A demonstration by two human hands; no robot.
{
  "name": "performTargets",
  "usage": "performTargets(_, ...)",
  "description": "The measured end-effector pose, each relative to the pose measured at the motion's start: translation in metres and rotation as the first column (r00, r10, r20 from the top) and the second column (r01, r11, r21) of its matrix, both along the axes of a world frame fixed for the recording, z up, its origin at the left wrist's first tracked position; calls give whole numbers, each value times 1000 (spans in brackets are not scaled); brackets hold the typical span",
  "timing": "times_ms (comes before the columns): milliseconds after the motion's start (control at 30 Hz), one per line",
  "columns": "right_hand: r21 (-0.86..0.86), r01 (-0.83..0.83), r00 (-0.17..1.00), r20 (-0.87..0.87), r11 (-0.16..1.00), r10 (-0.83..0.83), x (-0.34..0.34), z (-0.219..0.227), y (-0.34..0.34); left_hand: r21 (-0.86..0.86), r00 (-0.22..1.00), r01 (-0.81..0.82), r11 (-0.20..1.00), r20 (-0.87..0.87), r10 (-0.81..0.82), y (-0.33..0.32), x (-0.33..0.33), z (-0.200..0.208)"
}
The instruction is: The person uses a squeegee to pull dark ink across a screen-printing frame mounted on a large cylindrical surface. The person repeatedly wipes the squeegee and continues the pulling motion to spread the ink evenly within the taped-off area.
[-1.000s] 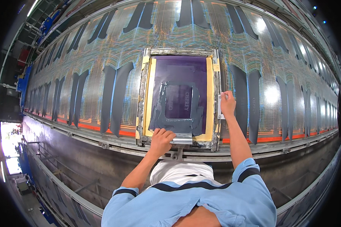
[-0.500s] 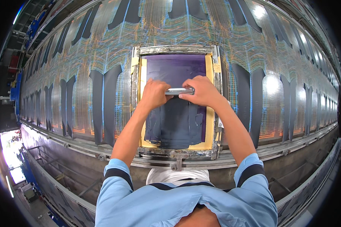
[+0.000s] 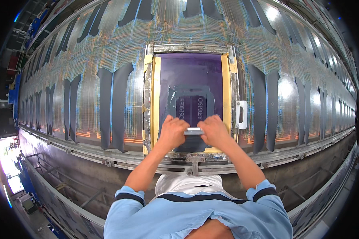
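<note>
Both my hands are closed round a metal-edged squeegee (image 3: 194, 130), the left hand (image 3: 173, 132) at its left end and the right hand (image 3: 215, 129) at its right. It lies across the near part of a purple printing screen (image 3: 189, 69). Beyond the squeegee, a wet dark outline borders a darker patch with pale lettering. Dark ink (image 3: 187, 145) lies on my side of the squeegee; my hands partly cover it. Yellow tape (image 3: 156, 87) lines the sides of the stained metal screen frame (image 3: 191, 49).
The frame rests on a long table (image 3: 285, 103) with colored grid lines. Dark cut pieces (image 3: 105, 103) lie in pairs on both sides and farther back. A white handle (image 3: 241, 114) sticks out at the frame's right. A metal rail (image 3: 119, 161) runs along the near edge.
My hands have drawn the squeegee from mid-screen toward me. Behind it, the lettering and the dark outline now show. The whole view has shifted slightly.
</note>
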State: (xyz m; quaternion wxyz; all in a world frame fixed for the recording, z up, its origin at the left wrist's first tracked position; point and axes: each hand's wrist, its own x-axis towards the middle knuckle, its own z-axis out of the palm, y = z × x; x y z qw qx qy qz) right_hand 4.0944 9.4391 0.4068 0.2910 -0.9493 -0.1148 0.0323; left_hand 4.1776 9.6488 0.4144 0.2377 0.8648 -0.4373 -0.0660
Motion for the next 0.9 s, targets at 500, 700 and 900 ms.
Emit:
performTargets(500, -22, 62, 998, -8, 998, -62, 131, -22, -43, 92, 998, -49, 995, 42, 46, -52, 129, -14)
performTargets(700, 32, -3, 1000, -21, 999, 4, -1, -5, 7, 36, 999, 10, 999, 45, -12, 8, -2, -19)
performTargets(900, 172, 522, 844, 38, 835, -536, 13, 28, -55, 14, 994, -51, 999, 98, 49, 16, -35, -5)
